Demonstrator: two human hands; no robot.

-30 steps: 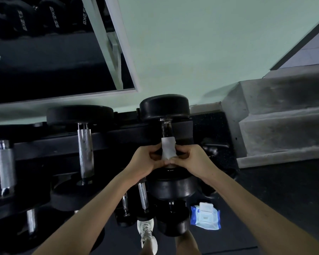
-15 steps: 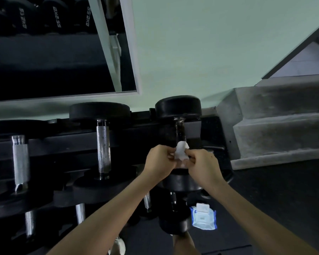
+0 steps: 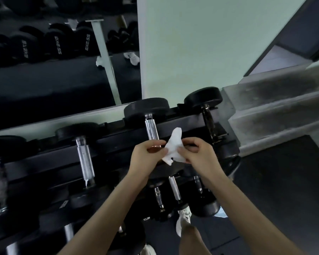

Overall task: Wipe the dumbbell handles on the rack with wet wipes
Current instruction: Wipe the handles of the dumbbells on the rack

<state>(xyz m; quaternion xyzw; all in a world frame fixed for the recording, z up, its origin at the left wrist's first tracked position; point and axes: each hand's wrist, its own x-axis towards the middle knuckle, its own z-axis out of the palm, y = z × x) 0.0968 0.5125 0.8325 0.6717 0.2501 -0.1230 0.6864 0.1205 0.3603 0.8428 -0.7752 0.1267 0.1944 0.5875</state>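
Both hands have left the dark-handled black dumbbell (image 3: pixel 208 122) at the right end of the black metal rack (image 3: pixel 114 142) and have moved to the left, so the wipe is no longer wrapped on that handle. The crumpled white wet wipe (image 3: pixel 174 148) is now held up between the two hands, just in front of the silver knurled handle (image 3: pixel 151 131) of the next dumbbell. The left hand (image 3: pixel 145 155) pinches the left edge of the wipe with curled fingers. The right hand (image 3: pixel 199 155) pinches its right and lower edge between thumb and fingers. One corner of the wipe stands up beside the silver handle; whether it touches the metal, I cannot tell. Other silver-handled dumbbells (image 3: pixel 85 161) lie on the rack further left. Below, a white shoe (image 3: pixel 180 225) stands on the dark floor.
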